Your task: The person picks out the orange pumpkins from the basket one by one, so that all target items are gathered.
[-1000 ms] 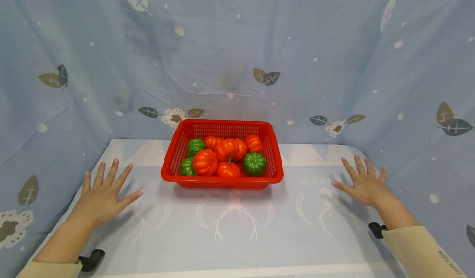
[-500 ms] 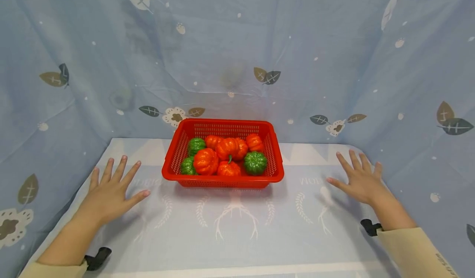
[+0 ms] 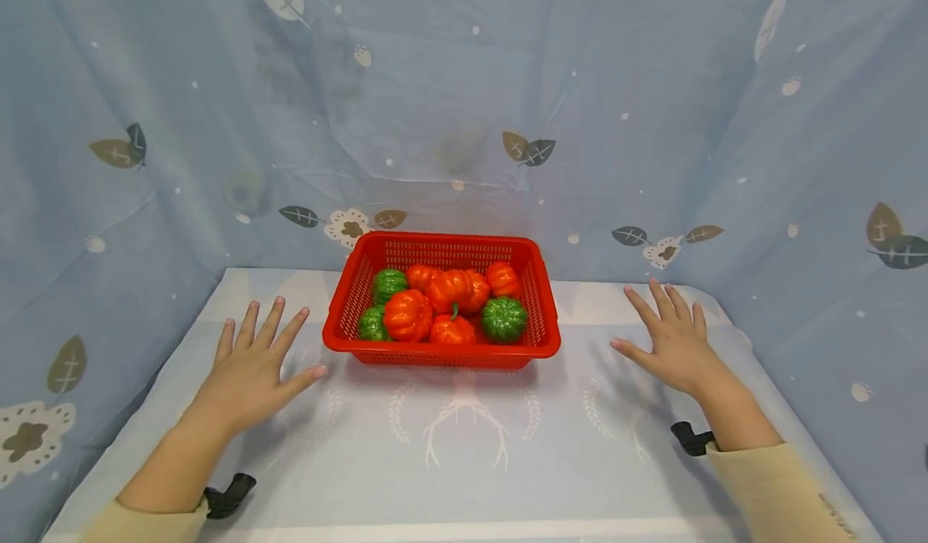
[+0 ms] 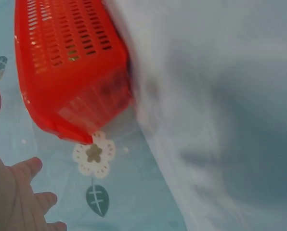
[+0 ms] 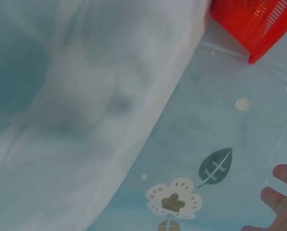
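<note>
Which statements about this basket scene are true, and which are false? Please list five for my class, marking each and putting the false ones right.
1. The red basket contains red vegetables and green vegetables. True.
2. The green vegetables outnumber the red vegetables. False: three green show, with more red.
3. The left grip and right grip, both bare hands, have spread fingers. True.
4. The right grip touches the red basket. False: they are apart.
5. The red basket has solid walls. False: they are perforated.

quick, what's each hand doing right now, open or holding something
Left hand: spread open, holding nothing.
Right hand: spread open, holding nothing.
</note>
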The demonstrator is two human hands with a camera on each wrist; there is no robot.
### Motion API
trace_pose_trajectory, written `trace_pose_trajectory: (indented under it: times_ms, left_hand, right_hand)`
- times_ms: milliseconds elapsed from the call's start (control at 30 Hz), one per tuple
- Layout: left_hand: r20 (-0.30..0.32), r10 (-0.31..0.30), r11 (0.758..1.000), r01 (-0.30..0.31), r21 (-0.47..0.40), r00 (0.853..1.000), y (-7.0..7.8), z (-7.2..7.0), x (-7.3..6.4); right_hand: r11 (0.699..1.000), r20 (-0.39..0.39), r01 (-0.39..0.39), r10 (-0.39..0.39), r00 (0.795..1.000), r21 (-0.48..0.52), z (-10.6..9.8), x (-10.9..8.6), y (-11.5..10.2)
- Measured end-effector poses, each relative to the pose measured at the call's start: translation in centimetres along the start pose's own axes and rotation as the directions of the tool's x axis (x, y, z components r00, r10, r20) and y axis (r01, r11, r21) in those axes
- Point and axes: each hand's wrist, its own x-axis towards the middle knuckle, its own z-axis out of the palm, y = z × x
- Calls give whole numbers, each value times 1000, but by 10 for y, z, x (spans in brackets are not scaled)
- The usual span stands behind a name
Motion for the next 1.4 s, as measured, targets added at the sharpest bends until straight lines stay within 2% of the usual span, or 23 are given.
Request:
trace_pose_trajectory:
  times_ms: [200,400,567,767,900,1133,1300,1400]
  left_hand:
    - [-25,23,998,-25,-51,999,12,3,9]
    - [-29,25,990,-29,-141,999,14,6,29]
    - [-26,51,970,-56,-237,998,16,15,46]
    - [-39,49,939,-60,-338,998,15,27,57]
    - [-14,27,910,-30,-413,1000,12,31,61]
    - [14,-15,845,20,-534,1000,6,36,66]
    - [26,3,779,14,-627,1000,4,40,66]
    - [46,-6,742,35,-669,999,4,41,65]
  right_hand:
    - [992,-108,105,-97,989,70,6,14,-17]
    - [973,-176,182,-156,972,139,10,30,-37]
    - [956,-213,226,-185,959,188,13,41,-52]
    - [931,-244,276,-217,945,239,18,57,-73]
    - [914,-260,301,-232,937,272,20,67,-86]
    - [891,-254,342,-271,928,298,27,87,-111]
    - [872,-237,357,-289,928,335,31,97,-127]
    - [862,-222,357,-292,930,361,33,104,-137]
